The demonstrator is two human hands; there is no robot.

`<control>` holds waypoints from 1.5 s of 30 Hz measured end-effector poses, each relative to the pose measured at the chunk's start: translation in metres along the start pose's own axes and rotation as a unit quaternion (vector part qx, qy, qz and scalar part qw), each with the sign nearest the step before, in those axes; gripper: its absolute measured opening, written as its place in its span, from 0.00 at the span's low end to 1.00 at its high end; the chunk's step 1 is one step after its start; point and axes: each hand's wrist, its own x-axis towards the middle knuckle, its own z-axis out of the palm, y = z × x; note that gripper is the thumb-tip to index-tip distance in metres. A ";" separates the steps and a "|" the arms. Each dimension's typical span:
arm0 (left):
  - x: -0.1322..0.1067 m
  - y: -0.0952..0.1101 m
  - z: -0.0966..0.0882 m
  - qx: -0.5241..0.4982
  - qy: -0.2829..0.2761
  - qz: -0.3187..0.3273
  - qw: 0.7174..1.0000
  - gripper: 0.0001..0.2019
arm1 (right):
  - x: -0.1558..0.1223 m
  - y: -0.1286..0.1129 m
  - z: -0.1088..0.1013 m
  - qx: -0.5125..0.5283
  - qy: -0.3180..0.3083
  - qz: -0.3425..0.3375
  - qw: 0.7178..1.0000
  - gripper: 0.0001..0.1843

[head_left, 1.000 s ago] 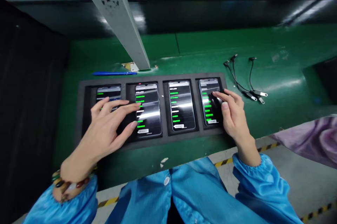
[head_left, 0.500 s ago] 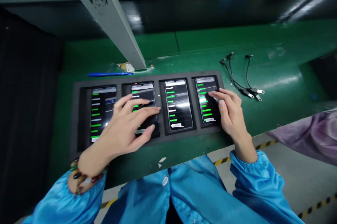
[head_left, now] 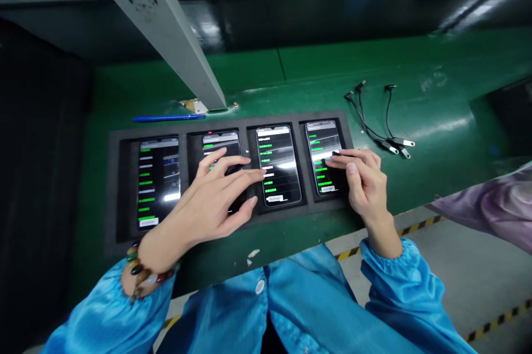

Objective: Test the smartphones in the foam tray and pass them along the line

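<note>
Inspected left to right within the grey foam tray [head_left: 111, 193]: leftmost smartphone [head_left: 158, 182], face up, mostly uncovered; second smartphone [head_left: 220, 138], largely beneath the left hand [head_left: 216, 193], whose grip is spread and holds nothing, a fingertip at the left edge of the third smartphone [head_left: 280, 171]; fourth smartphone [head_left: 318, 146], under fingertips of the right hand [head_left: 368, 182], grip loosely curled, nothing held. Contact pressure cannot be confirmed. Handling, as judged: light, rigid, slick, fragile glass; take by the long side edges. Surface: glossy green table [head_left: 432, 121]; blue pen [head_left: 168, 118] behind the tray, grey post [head_left: 183, 38], short cables [head_left: 368, 121] at right. Below, grey floor [head_left: 457, 265] with striped tape [head_left: 421, 225].
</note>
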 end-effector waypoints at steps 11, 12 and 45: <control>-0.087 -0.051 -0.039 0.124 0.201 -0.240 0.942 0.14 | 0.006 -0.049 0.015 0.005 -0.132 -0.092 0.987 0.22; -0.098 -0.054 -0.039 0.132 0.206 -0.252 0.936 0.14 | 0.008 -0.054 0.019 0.008 -0.151 -0.102 0.983 0.22; -0.129 -0.054 -0.028 0.079 0.254 -0.260 0.928 0.12 | 0.012 -0.075 0.041 0.018 -0.142 -0.117 0.983 0.23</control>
